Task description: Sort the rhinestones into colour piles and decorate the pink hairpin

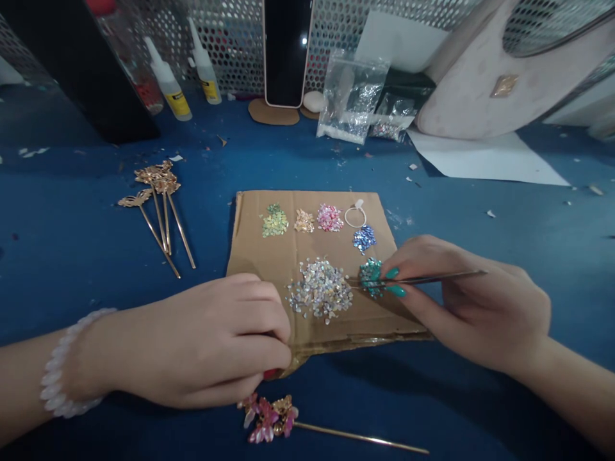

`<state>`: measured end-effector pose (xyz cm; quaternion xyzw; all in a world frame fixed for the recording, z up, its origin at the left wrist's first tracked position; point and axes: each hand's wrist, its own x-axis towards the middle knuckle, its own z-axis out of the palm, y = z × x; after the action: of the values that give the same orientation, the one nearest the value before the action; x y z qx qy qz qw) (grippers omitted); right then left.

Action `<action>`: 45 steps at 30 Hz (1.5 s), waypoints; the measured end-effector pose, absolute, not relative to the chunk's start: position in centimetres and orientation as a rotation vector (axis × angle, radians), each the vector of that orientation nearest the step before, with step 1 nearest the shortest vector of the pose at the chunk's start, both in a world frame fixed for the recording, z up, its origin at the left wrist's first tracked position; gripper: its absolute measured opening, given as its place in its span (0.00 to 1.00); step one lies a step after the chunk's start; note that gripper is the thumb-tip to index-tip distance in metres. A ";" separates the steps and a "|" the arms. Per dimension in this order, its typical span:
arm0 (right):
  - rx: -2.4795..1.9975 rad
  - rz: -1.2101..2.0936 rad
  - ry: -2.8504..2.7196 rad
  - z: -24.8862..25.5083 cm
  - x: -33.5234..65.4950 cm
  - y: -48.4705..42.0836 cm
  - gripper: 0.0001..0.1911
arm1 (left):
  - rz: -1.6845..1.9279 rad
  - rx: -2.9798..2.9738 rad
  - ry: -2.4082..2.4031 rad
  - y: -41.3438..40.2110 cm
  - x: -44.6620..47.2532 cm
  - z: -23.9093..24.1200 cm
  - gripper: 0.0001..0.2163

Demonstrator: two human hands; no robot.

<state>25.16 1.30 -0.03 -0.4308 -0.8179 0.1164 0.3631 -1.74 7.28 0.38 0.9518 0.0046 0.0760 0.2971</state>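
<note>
My right hand (473, 307) pinches thin metal tweezers (423, 279) whose tips reach into the silver sequin pile (321, 288) on a cardboard sheet (288, 250). A teal sequin pile (371, 271) lies just under the fingertips. My left hand (216, 339) is curled closed at the cardboard's near left corner, pressing its edge. What its fingers hold, if anything, is hidden. A gold hairpin with pink petals (269, 419) lies just below that hand. Green (275, 222), gold (304, 221), pink (330, 218) and blue (364, 238) sequin piles sit farther back on the cardboard.
Three gold hairpins (161, 205) lie left of the cardboard on the blue table (72, 230). Two glue bottles (185, 77), a phone (287, 51), plastic bags of sequins (353, 96), white paper (485, 157) and a pale bag (500, 83) stand at the back. A small ring (355, 216) rests on the cardboard.
</note>
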 end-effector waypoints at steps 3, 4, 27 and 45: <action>-1.085 0.302 -2.130 0.0 25.2 1.3 0.16 | 0.196 2.525 0.009 7.3 -1.8 0.4 0.09; -1.080 0.304 -2.138 0.0 25.2 1.3 0.16 | 0.194 2.522 0.007 7.3 -1.8 0.4 0.09; -1.122 0.349 -2.067 0.3 25.1 1.7 0.13 | 0.217 2.517 0.002 7.3 -1.8 0.2 0.09; -1.105 0.067 -2.154 -0.1 22.3 7.7 0.09 | 0.209 2.557 -0.006 7.4 -1.8 -0.2 0.07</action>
<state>22.35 7.70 -0.13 -0.4270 -0.8325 0.0259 0.3520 -1.81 7.38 -0.19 0.9557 -0.0024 0.0782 0.2839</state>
